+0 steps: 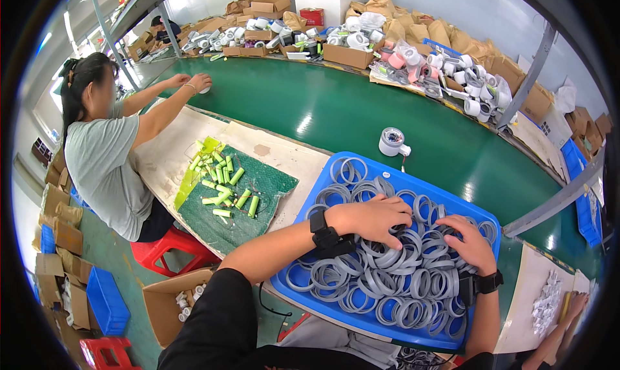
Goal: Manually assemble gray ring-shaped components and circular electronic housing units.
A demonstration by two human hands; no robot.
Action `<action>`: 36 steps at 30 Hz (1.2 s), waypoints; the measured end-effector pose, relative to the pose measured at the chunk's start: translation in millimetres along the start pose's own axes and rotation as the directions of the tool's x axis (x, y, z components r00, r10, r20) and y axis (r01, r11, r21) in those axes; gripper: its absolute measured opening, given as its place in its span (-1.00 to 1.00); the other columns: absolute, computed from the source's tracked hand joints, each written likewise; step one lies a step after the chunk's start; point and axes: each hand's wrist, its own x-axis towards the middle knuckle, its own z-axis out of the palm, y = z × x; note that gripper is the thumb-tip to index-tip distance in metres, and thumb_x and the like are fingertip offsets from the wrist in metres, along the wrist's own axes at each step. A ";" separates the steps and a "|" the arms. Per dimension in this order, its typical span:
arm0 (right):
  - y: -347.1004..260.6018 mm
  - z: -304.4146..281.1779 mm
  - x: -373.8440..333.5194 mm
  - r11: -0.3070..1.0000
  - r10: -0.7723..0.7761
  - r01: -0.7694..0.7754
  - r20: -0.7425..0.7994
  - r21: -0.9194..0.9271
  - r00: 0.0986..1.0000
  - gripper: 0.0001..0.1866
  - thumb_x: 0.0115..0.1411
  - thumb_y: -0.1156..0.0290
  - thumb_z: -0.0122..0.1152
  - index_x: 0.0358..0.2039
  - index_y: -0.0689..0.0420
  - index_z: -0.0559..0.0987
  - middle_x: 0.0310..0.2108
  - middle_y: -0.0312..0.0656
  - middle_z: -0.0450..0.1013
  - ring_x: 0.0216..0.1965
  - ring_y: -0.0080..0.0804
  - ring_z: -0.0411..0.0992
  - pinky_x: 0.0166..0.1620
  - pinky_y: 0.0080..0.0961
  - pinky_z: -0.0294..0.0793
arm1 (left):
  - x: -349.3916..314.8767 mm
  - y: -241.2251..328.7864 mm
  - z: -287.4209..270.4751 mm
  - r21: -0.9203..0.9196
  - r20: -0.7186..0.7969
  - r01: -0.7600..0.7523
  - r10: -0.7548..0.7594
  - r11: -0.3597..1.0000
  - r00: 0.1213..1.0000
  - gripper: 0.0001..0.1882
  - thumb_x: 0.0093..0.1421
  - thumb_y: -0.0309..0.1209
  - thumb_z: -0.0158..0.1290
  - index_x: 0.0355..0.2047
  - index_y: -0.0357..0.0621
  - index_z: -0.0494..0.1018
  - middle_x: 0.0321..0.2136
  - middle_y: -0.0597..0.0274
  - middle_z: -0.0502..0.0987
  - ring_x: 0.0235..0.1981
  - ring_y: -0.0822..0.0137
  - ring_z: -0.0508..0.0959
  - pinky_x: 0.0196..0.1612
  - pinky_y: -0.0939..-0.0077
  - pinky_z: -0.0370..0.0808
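A blue tray (pixel 290 283) in front of me holds a loose heap of grey rings (pixel 361 276). Over the middle of the heap, my left hand (pixel 374 220) lies palm down with its fingers apart, touching the rings; some fingertips are hidden among them. To its right, my right hand (pixel 471 242) reaches into the heap with curved, spread fingers. Neither hand visibly grips a ring. Beyond the tray, a round white device part (pixel 391 142) with an open top and a short side stub sits on the green belt.
Several green battery cells (pixel 223 176) lie on a green mat (pixel 271 205) left of the tray. A person (pixel 106 131) sits at far left, arms over the green conveyor belt (pixel 271 92). Metal posts (pixel 529 73) frame the right side. Another person's hand (pixel 577 303) is near small white parts (pixel 547 302).
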 end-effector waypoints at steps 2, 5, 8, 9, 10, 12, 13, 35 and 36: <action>1.2 3.7 2.8 1.000 0.001 -0.001 0.006 0.031 1.000 -0.59 0.06 0.45 0.13 -0.02 0.13 0.50 -0.06 -0.11 0.43 0.05 -0.17 0.31 0.16 -0.32 0.22 | -4.6 -1.0 1.8 0.004 0.002 0.010 -0.010 1.000 1.000 -0.43 0.04 -0.10 0.17 0.00 -0.15 0.40 0.11 0.07 0.29 0.20 0.16 0.21 0.13 0.20 0.13; -2.5 0.9 -2.0 1.000 -0.005 0.005 -0.010 -0.001 1.000 -0.59 0.06 0.45 0.13 -0.02 0.11 0.50 -0.06 -0.12 0.44 0.04 -0.17 0.31 0.16 -0.31 0.22 | -1.7 -0.6 1.2 0.015 0.002 -0.011 0.011 1.000 1.000 -0.43 0.04 -0.09 0.16 -0.01 -0.15 0.40 0.11 0.07 0.29 0.20 0.17 0.21 0.13 0.20 0.13; -5.3 1.1 -2.5 1.000 0.021 -0.021 -0.009 0.016 1.000 -0.60 0.05 0.45 0.14 -0.03 0.11 0.51 -0.08 -0.14 0.44 0.03 -0.17 0.32 0.16 -0.30 0.22 | -2.8 0.1 2.6 0.016 -0.003 -0.020 0.020 1.000 1.000 -0.44 0.05 -0.09 0.16 -0.01 -0.14 0.40 0.11 0.08 0.29 0.19 0.17 0.21 0.12 0.20 0.14; -4.0 1.7 -1.9 1.000 0.017 -0.017 -0.007 0.020 1.000 -0.60 0.05 0.45 0.14 -0.03 0.11 0.51 -0.08 -0.14 0.44 0.03 -0.17 0.32 0.16 -0.30 0.22 | -3.5 0.0 3.3 0.008 -0.009 -0.021 0.021 1.000 1.000 -0.44 0.05 -0.09 0.16 -0.01 -0.14 0.40 0.11 0.08 0.29 0.19 0.16 0.22 0.12 0.19 0.14; -2.1 1.9 -1.3 1.000 0.016 -0.016 -0.008 0.019 1.000 -0.60 0.04 0.46 0.14 -0.04 0.12 0.51 -0.08 -0.13 0.44 0.03 -0.17 0.32 0.15 -0.31 0.23 | -3.6 0.3 3.7 0.014 -0.011 -0.019 0.020 1.000 1.000 -0.44 0.06 -0.08 0.15 -0.01 -0.14 0.40 0.11 0.08 0.28 0.19 0.16 0.22 0.12 0.19 0.14; 0.4 2.3 -0.5 1.000 0.016 -0.016 -0.002 0.024 1.000 -0.61 0.04 0.47 0.14 -0.05 0.13 0.51 -0.08 -0.13 0.45 0.02 -0.18 0.32 0.14 -0.31 0.23 | -2.4 0.9 2.1 0.012 -0.004 -0.013 0.013 1.000 1.000 -0.44 0.06 -0.08 0.15 -0.01 -0.15 0.40 0.11 0.08 0.28 0.19 0.16 0.21 0.12 0.19 0.14; 0.7 1.6 0.0 1.000 0.007 -0.007 -0.008 0.029 1.000 -0.61 0.03 0.48 0.14 -0.06 0.14 0.51 -0.08 -0.13 0.44 0.02 -0.18 0.33 0.14 -0.32 0.24 | -2.1 1.0 1.8 0.009 0.003 -0.012 0.012 1.000 1.000 -0.44 0.06 -0.08 0.15 0.00 -0.15 0.40 0.11 0.07 0.28 0.19 0.15 0.21 0.12 0.19 0.14; -2.2 1.2 3.1 0.999 -0.015 0.015 -0.013 0.032 1.000 -0.61 -0.01 0.48 0.13 -0.10 0.19 0.51 -0.13 -0.12 0.44 -0.01 -0.17 0.32 0.12 -0.33 0.24 | -2.9 1.7 1.2 0.007 0.000 0.003 -0.003 1.000 1.000 -0.43 0.05 -0.07 0.16 -0.01 -0.14 0.41 0.12 0.07 0.28 0.21 0.14 0.20 0.16 0.18 0.13; -2.3 1.1 2.9 0.999 -0.017 0.017 -0.014 0.031 1.000 -0.61 -0.01 0.48 0.13 -0.10 0.19 0.51 -0.13 -0.12 0.44 -0.01 -0.17 0.32 0.12 -0.33 0.24 | -2.7 1.8 1.4 -0.006 0.007 0.005 -0.005 1.000 1.000 -0.43 0.04 -0.07 0.16 -0.01 -0.14 0.41 0.12 0.08 0.28 0.21 0.13 0.20 0.16 0.18 0.13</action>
